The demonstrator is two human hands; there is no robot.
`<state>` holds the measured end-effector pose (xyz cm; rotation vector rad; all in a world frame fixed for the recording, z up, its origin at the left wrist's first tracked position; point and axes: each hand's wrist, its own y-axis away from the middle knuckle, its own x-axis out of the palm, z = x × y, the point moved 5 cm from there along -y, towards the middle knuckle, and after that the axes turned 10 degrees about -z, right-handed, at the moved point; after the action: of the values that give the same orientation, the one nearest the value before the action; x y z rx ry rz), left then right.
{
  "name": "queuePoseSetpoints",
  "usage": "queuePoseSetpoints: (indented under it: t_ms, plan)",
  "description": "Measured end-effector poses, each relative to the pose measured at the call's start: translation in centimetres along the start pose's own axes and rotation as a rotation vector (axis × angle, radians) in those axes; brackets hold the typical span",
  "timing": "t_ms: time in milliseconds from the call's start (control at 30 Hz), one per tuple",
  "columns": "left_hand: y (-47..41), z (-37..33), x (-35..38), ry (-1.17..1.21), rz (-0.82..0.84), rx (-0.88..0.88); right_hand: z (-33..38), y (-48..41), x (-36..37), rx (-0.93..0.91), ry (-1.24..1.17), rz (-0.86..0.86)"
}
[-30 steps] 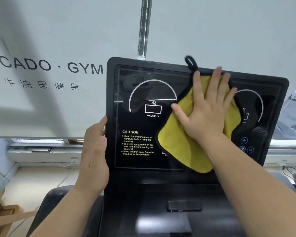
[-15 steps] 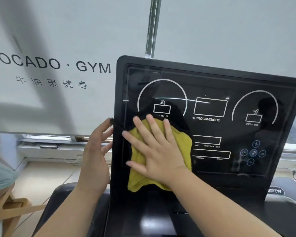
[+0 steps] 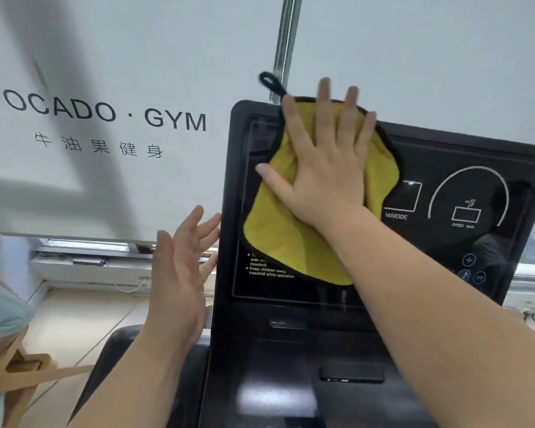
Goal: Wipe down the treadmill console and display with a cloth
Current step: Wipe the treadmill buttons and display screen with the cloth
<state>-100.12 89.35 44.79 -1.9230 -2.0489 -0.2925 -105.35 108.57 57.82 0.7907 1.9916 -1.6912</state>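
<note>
A black treadmill console [image 3: 445,273] with a glossy display fills the right half of the view. A yellow cloth [image 3: 278,239] with a black hanging loop lies flat against the display's upper left part. My right hand [image 3: 325,174] presses it there with straight, spread fingers, the fingertips reaching past the console's top edge. My left hand [image 3: 179,273] hovers open just left of the console's left edge, fingers spread, its fingertips close to the frame. The cloth hides the incline dial and part of the caution text.
Behind the console hangs a white blind printed with a gym name [image 3: 99,112]. A metal pole [image 3: 286,41] rises behind the console's top. A window sill [image 3: 90,257] runs below the blind. A wooden piece [image 3: 19,369] sits at lower left.
My right hand slid the cloth from the display's lower left up to its top left corner. My left hand came off the console's left edge and opened.
</note>
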Motion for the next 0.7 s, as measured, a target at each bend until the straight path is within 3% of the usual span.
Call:
queuePoseSetpoints:
  t_ms: [100, 200, 333, 533, 700]
  plan:
    - [-0.1, 0.0, -0.2, 0.062, -0.034, -0.031, 3.8, 2.1, 0.4, -0.145, -0.031, 0.016]
    - [0.1, 0.6, -0.5, 0.091, -0.174, -0.034, 6.8, 7.4, 1.6, -0.283, -0.1, 0.058]
    - [1.3, 1.8, -0.7, -0.088, -0.37, 0.004, 8.2, 15.4, 3.6, -0.362, -0.113, 0.141]
    - [2.8, 3.5, -1.0, -0.281, -0.3, 0.077, 4.4, 21.2, 4.2, -0.399, -0.098, 0.15]
    - [3.5, 4.3, -2.0, -0.399, -0.21, 0.147, -2.4, 19.4, 3.2, -0.151, -0.045, 0.103]
